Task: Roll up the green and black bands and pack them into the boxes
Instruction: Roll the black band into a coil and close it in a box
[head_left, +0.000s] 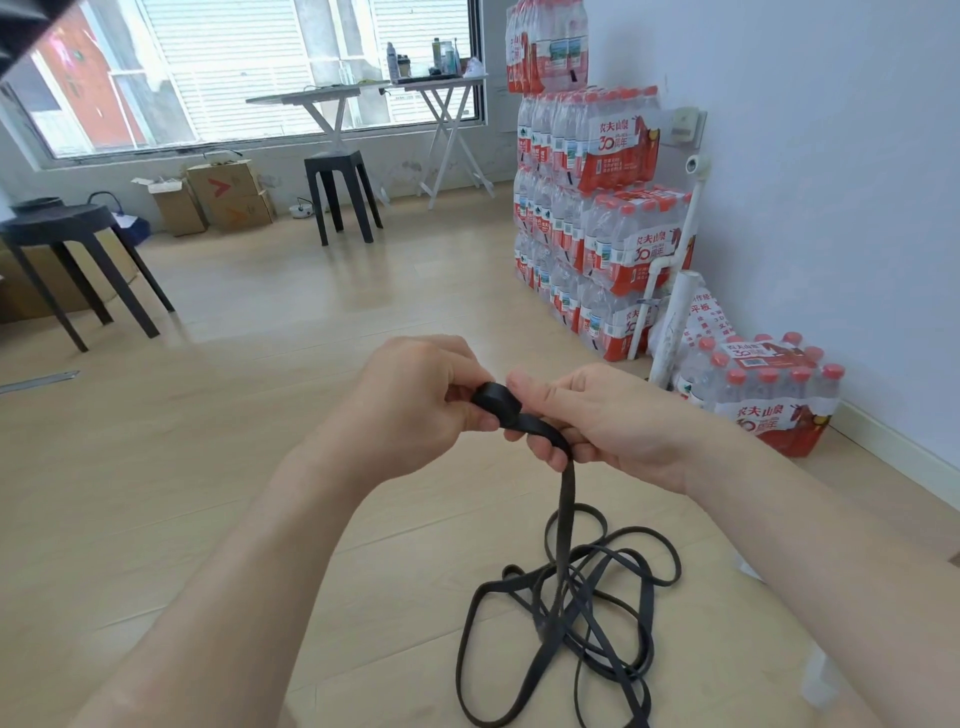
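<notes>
Both hands up: left hand (415, 400) and right hand (597, 421) pinched the black band (563, 519)'s small roll; rest lay looped on floor (260, 467).

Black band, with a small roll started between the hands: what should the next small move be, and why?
Probably another turn of the roll: the left hand pinches it, the right hand grips the strand leading in, and most of the black band lies in loose loops on the floor, so winding looks far from done.
</notes>
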